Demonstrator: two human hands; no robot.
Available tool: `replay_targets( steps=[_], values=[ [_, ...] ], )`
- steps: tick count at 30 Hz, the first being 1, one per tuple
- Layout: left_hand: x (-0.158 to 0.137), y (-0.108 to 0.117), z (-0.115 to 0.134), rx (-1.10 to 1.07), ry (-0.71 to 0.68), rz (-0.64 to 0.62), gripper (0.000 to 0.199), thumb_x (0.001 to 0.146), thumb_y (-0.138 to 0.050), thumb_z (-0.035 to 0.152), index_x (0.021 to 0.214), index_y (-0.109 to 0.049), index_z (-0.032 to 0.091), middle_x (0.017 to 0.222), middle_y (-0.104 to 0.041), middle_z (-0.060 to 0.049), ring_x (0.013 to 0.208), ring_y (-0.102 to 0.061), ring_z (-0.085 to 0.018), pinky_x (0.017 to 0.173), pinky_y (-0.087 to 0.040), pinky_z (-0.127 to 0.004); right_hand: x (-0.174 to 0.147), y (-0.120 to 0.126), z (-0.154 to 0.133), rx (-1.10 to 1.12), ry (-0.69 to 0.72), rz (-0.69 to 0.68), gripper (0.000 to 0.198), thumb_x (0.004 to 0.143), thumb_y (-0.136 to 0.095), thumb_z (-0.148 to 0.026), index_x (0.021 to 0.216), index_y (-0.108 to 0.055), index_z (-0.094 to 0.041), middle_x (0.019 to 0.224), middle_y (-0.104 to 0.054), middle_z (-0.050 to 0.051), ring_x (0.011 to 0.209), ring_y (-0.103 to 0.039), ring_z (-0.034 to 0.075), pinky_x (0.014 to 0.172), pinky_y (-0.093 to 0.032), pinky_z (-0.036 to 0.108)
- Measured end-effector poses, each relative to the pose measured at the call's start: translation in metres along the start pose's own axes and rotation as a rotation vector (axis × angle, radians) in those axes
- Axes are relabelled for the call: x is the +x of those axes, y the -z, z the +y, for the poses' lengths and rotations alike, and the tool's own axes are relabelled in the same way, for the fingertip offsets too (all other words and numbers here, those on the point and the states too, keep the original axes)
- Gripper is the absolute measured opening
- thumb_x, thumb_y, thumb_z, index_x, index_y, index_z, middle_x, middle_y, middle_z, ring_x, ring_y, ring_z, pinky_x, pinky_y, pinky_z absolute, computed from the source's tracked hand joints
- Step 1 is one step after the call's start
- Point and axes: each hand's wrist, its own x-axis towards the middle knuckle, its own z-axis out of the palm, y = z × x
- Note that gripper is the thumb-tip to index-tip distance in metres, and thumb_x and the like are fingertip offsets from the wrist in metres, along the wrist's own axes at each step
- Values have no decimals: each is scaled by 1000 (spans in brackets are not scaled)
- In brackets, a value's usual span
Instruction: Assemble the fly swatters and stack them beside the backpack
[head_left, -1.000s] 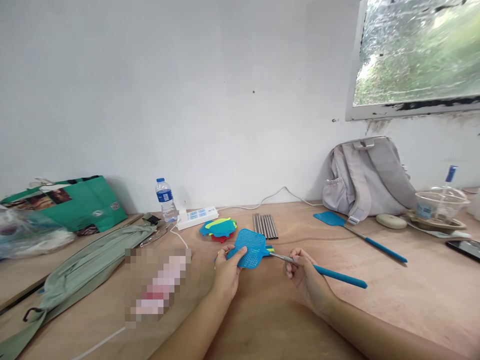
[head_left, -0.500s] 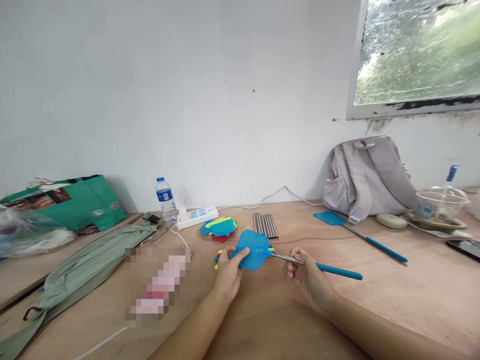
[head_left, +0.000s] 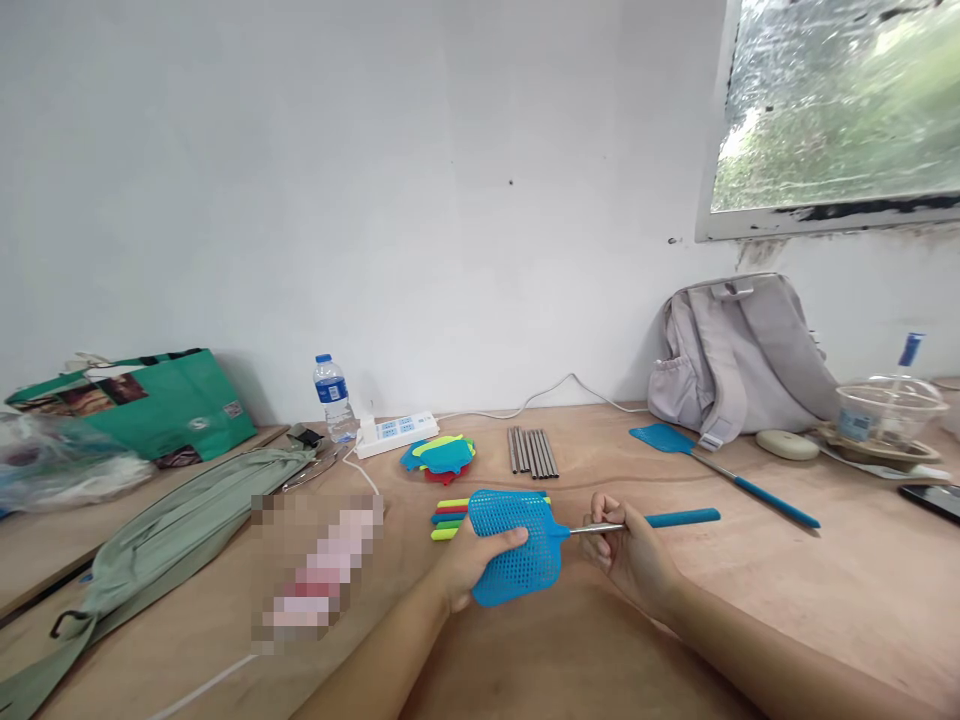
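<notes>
A blue fly swatter (head_left: 517, 550) with a mesh head is held between both hands above the table. My left hand (head_left: 469, 565) is closed on the mesh head, its thumb lying across the front. My right hand (head_left: 626, 550) has its fingers curled round the metal rod, near where the blue handle starts. Partly behind the swatter head lie several coloured handle grips (head_left: 450, 520) in yellow, red, blue and green. Farther back are a row of metal tubes (head_left: 533, 453) and a pile of swatter heads (head_left: 439, 455). Another blue fly swatter (head_left: 727, 470) lies to the right.
A white power strip (head_left: 397, 434) and a water bottle (head_left: 334, 400) stand by the wall. At the right are a grey backpack (head_left: 742, 360), a plastic cup (head_left: 889, 410) and a phone (head_left: 934, 497). On the left lie a green bag (head_left: 180, 400) and grey-green cloth (head_left: 195, 510).
The swatter head has come lower and nearer, tilting to show more of its mesh. Both hands still hold it, and more of the coloured grips shows behind.
</notes>
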Motion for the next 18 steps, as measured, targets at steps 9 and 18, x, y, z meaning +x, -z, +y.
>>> replay_targets(
  steps=[9, 18],
  values=[
    [-2, 1, -7, 184, -67, -17, 50, 48, -77, 35, 91, -59, 17, 102, -63, -10, 94, -58, -26, 80, -47, -40, 0, 8, 13, 44, -169, -139, 13, 66, -37, -29, 64, -45, -19, 39, -38, -4, 36, -28, 9, 43, -16, 24],
    [-6, 3, -7, 325, -101, -50, 53, 51, -74, 40, 97, -58, 18, 104, -62, -9, 94, -58, -25, 81, -47, -41, 1, 9, 18, 35, -205, -183, 16, 65, -39, -34, 63, -44, -19, 38, -33, -5, 35, -25, 8, 43, -14, 24]
  ],
)
